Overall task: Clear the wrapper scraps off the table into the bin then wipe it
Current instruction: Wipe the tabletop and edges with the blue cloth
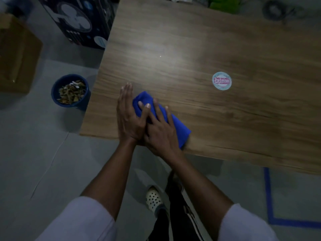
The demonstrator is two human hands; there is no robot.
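A folded blue cloth (178, 129) lies at lower centre, by the near left corner of the table (191, 40), pinned flat so it can rub the wood. My left hand (128, 115) lies partly on it, fingers straight. My right hand (163, 133) presses on top, fingers spread, gripping nothing. At left, on the floor, the bin (55, 100) holds wrapper scraps (72, 92).

Left hand (129, 117), right hand (161, 132): flat, adjacent.
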